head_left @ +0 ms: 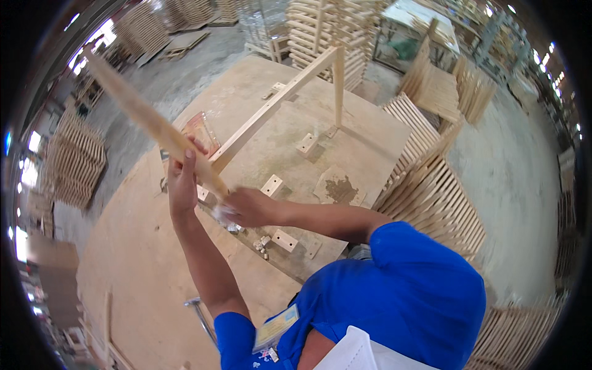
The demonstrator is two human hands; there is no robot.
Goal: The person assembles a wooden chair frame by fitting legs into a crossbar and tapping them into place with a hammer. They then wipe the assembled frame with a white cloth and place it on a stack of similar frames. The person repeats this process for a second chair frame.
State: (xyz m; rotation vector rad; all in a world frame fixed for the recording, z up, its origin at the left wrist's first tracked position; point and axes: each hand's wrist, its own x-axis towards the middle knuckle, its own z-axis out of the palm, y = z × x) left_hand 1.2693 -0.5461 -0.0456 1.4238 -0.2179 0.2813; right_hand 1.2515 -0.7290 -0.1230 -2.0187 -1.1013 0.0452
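Observation:
A long, tapered wooden leg slants up to the far left, gripped by my left hand with the fingers wrapped round it. At its near end, my right hand is closed and blurred. A whitish thing shows beneath those fingers, too smeared to name. Just beyond my hands, a wooden rail runs away from me and meets an upright leg at its far end. Wooden blocks with drilled holes lie on the worktable, near a cluster of small pale pieces.
A dark wet patch marks the tabletop. Near its front lies a metal hammer-like tool. Stacked wooden frames stand close on the right, with another tall stack behind the table and more across the floor at left.

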